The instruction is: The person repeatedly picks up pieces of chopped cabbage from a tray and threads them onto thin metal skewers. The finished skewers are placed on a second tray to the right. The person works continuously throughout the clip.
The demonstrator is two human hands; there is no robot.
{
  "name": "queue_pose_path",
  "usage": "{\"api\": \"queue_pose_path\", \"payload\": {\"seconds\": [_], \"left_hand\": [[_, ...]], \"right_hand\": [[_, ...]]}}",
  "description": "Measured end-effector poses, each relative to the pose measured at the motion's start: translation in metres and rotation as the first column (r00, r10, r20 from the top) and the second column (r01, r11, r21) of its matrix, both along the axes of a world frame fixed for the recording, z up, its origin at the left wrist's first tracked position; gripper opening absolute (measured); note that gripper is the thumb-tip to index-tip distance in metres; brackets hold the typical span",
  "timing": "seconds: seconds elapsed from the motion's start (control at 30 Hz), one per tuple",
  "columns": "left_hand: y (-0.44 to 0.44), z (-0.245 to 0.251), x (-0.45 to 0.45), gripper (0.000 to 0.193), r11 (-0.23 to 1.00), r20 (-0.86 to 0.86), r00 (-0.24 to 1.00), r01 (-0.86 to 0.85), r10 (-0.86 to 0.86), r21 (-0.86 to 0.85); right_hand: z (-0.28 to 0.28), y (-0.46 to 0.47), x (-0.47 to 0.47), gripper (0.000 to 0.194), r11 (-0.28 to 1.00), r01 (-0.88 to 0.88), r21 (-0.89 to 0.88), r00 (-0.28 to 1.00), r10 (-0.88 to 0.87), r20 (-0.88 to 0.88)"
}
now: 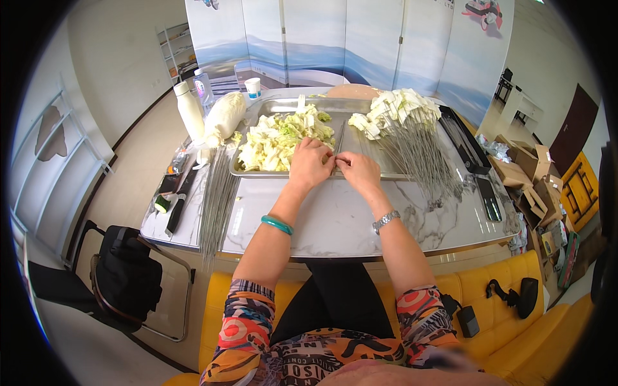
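My left hand (311, 161) and my right hand (356, 169) meet fingertip to fingertip over the near rim of a steel tray (270, 174). Both pinch the near ends of a few thin metal skewers (341, 137) that lie in the tray; the exact grip is partly hidden by the fingers. Chopped napa cabbage (275, 140) is heaped beside my left hand. On the tray's right side, cabbage pieces (400, 108) are threaded on many metal skewers (425, 154), whose bare ends fan out over the near rim. A bundle of bare skewers (217, 207) lies left of the tray, overhanging the table's front edge.
At the left stand a whole napa cabbage (226, 116), a white bottle (189, 113), a clear bottle (203, 89) and a paper cup (253, 88). A knife (178, 207) lies near a cut zucchini piece (162, 204). A black box (463, 140) and a phone (488, 199) lie right.
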State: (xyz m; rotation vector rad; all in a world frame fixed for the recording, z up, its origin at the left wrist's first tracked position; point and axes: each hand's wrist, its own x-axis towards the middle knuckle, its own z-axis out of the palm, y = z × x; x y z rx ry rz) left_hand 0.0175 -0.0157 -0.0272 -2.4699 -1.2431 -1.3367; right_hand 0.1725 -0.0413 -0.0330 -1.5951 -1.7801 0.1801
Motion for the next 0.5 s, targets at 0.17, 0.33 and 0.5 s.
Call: {"api": "queue_pose_path", "payload": {"seconds": [0.17,0.33,0.5], "left_hand": [[0.0,0.001,-0.002,0.01,0.997,-0.002,1.0,-0.028,0.028,-0.071],[0.002,0.0,0.0,0.01,0.995,-0.001,1.0,-0.01,0.01,-0.095],[0.001,0.001,0.0,0.01,0.995,-0.015,1.0,-0.014,0.013,-0.102]], "right_hand": [[0.011,0.006,-0.005,0.018,0.985,0.067,-0.161,0.988,-0.088,-0.124],[-0.002,0.033,0.0,0.015,0.97,0.065,-0.234,0.964,-0.122,-0.238],[-0.01,0.052,0.01,0.017,0.948,-0.135,-0.289,0.872,-0.025,-0.489]]}}
